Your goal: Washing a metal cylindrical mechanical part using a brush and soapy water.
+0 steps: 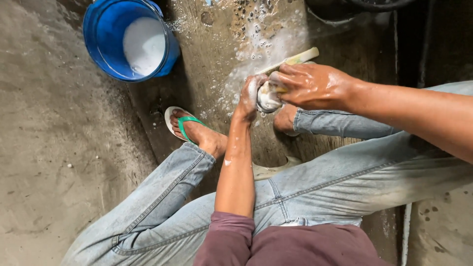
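Note:
My left hand [248,98] grips a small white soapy object [267,100], which is mostly hidden between my two hands. My right hand [311,86] holds a pale yellow-green brush [297,58] and presses it against that white object. Both hands are wet and covered in suds. They are held above the wet concrete floor [217,44], between my knees, as I squat in light blue jeans.
A blue bucket [105,42] with foamy white water stands at the upper left. My left foot in a green-strapped white sandal [176,121] rests on the floor. Suds spread over the concrete behind my hands. A dark basin edge [345,9] sits at the top right.

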